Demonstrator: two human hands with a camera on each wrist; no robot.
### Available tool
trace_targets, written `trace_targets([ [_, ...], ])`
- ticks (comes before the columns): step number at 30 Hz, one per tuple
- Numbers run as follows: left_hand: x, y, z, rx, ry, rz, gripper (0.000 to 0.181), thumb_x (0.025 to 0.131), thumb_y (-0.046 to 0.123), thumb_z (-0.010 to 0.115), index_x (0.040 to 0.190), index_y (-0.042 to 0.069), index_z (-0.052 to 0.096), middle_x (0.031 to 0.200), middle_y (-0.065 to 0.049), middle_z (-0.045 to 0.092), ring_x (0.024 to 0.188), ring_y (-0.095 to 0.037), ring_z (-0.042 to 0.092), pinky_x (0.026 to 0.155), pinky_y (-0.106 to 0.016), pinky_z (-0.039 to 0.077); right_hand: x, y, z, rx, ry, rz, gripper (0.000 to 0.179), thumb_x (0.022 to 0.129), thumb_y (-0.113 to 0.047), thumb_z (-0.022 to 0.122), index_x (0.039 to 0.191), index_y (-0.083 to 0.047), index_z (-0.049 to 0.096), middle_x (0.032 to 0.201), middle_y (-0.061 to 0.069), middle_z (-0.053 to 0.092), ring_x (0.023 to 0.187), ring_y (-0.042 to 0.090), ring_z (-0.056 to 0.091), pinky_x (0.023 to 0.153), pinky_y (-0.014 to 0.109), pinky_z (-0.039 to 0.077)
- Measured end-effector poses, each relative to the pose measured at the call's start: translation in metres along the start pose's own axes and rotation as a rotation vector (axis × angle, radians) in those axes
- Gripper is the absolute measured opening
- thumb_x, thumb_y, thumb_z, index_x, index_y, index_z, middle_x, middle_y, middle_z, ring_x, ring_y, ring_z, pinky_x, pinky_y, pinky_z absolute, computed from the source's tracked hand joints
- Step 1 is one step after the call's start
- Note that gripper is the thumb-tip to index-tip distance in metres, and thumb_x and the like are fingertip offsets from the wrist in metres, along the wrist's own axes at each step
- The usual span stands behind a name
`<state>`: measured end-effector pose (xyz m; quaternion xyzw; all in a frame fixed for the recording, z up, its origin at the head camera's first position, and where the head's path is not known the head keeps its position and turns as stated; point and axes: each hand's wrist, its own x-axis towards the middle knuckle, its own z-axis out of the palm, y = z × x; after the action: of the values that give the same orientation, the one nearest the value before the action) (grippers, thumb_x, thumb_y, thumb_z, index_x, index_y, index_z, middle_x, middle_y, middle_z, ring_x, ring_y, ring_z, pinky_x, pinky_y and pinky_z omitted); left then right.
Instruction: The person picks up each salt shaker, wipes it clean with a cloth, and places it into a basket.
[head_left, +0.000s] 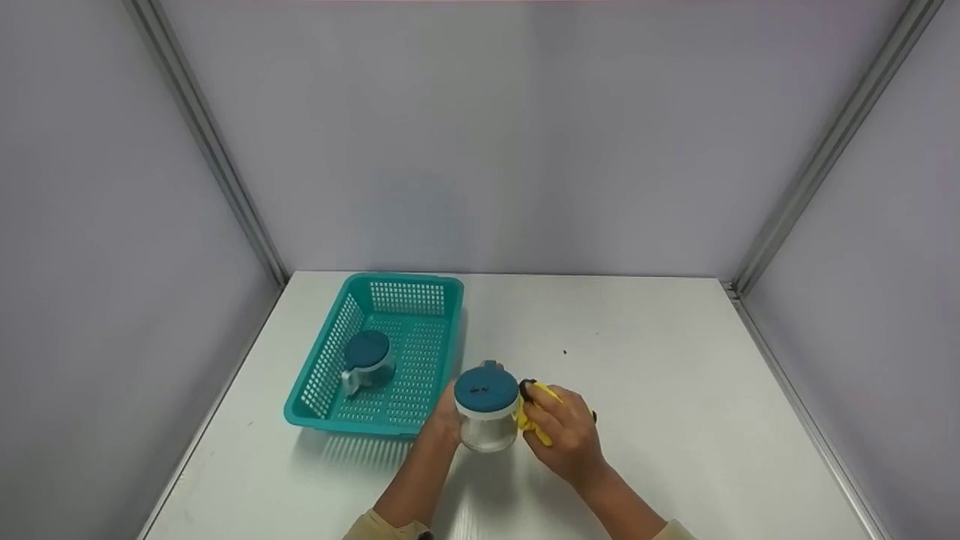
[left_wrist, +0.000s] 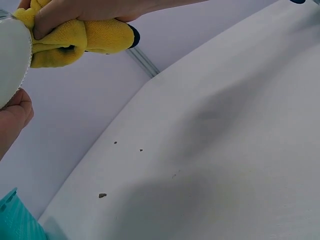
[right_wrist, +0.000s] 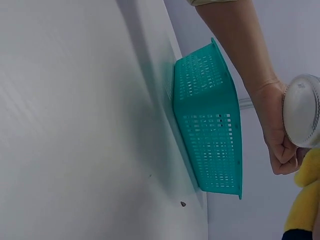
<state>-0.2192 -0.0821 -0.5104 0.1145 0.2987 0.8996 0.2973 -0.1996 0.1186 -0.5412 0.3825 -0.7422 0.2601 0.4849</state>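
Observation:
A clear glass jar [head_left: 487, 433] with a blue lid [head_left: 486, 388] is held above the table by my left hand [head_left: 445, 414], which grips it from the left side. In the right wrist view the round glass base [right_wrist: 300, 111] faces that camera, with the left hand's fingers [right_wrist: 284, 150] curled by it. My right hand [head_left: 564, 433] grips a bunched yellow cloth [left_wrist: 107, 36] with a dark edge. The cloth lies against the jar's right side. Part of the left hand is hidden behind the jar in the head view.
To the left, a teal plastic basket [head_left: 300, 397] with perforated walls stands on the white table [head_left: 675, 390]. Inside it is a second glass jar [head_left: 375, 373] with a blue lid and a handle. Small dark specks [left_wrist: 102, 195] dot the tabletop. Grey panels enclose the table's back and sides.

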Motion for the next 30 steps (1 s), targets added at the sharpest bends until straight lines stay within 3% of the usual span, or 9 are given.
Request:
trace_targets([
  [3,0.003,0.001,0.005,-0.122,-0.136,-0.028,0.016,0.099,0.031,0.058,0.101,0.021,0.070,0.098,0.007,0.072,0.092,-0.007,0.066,0.079,-0.019,0.052,0.001,-0.001,-0.001,-0.006,-0.020,0.030,0.017,0.095,-0.022,0.063,0.098,-0.008,0.073,0.121,0.007,0.070,0.095,0.024,0.066,0.085,0.029,0.055],
  [4,0.003,0.001,0.005,-0.139,-0.155,-0.030,0.018,0.100,0.030,0.056,0.101,0.020,0.071,0.099,0.006,0.073,0.092,-0.008,0.066,0.080,-0.019,0.052,0.001,-0.002,-0.001,-0.008,-0.026,0.039,0.017,0.094,-0.022,0.063,0.098,-0.008,0.072,0.122,0.006,0.069,0.095,0.023,0.066,0.086,0.029,0.055],
  [10,0.003,-0.001,0.001,-0.087,-0.189,0.006,0.017,0.098,0.034,0.059,0.103,0.022,0.070,0.100,0.008,0.072,0.094,-0.006,0.066,0.082,-0.019,0.051,0.003,-0.003,-0.002,-0.021,-0.039,0.050,0.025,0.093,-0.023,0.062,0.110,-0.005,0.070,0.119,0.006,0.071,0.094,0.024,0.066,0.081,0.033,0.055],
  [15,0.004,-0.002,-0.001,-0.124,-0.247,0.007,0.024,0.102,0.033,0.050,0.105,0.022,0.071,0.102,0.006,0.072,0.097,-0.007,0.066,0.085,-0.020,0.051,0.003,-0.002,-0.002,-0.052,-0.069,0.064,0.032,0.093,-0.024,0.062,0.119,-0.006,0.070,0.118,0.004,0.072,0.096,0.022,0.067,0.080,0.035,0.056],
  [21,0.001,0.000,0.002,-0.095,-0.276,0.022,0.031,0.106,0.033,0.041,0.106,0.023,0.070,0.103,0.007,0.072,0.095,-0.005,0.065,0.085,-0.020,0.051,0.002,-0.002,-0.002,-0.058,-0.094,0.084,0.039,0.078,-0.016,0.074,0.116,-0.008,0.072,0.119,0.004,0.071,0.097,0.022,0.067,0.078,0.037,0.057],
  [24,0.003,-0.002,-0.003,-0.087,-0.276,0.032,0.031,0.106,0.032,0.040,0.106,0.022,0.069,0.103,0.007,0.072,0.095,-0.005,0.065,0.085,-0.021,0.051,0.001,-0.002,-0.001,-0.064,-0.110,0.093,0.040,0.077,-0.015,0.076,0.116,-0.008,0.073,0.119,0.003,0.071,0.098,0.022,0.067,0.078,0.037,0.057],
  [30,0.009,-0.008,-0.019,-0.107,-0.246,0.004,0.019,0.096,0.036,0.062,0.105,0.021,0.069,0.101,0.006,0.072,0.098,-0.008,0.065,0.086,-0.023,0.051,0.000,-0.002,0.000,-0.071,-0.132,0.110,0.034,0.082,-0.018,0.073,0.114,-0.008,0.073,0.118,0.002,0.072,0.096,0.021,0.066,0.078,0.035,0.057],
])
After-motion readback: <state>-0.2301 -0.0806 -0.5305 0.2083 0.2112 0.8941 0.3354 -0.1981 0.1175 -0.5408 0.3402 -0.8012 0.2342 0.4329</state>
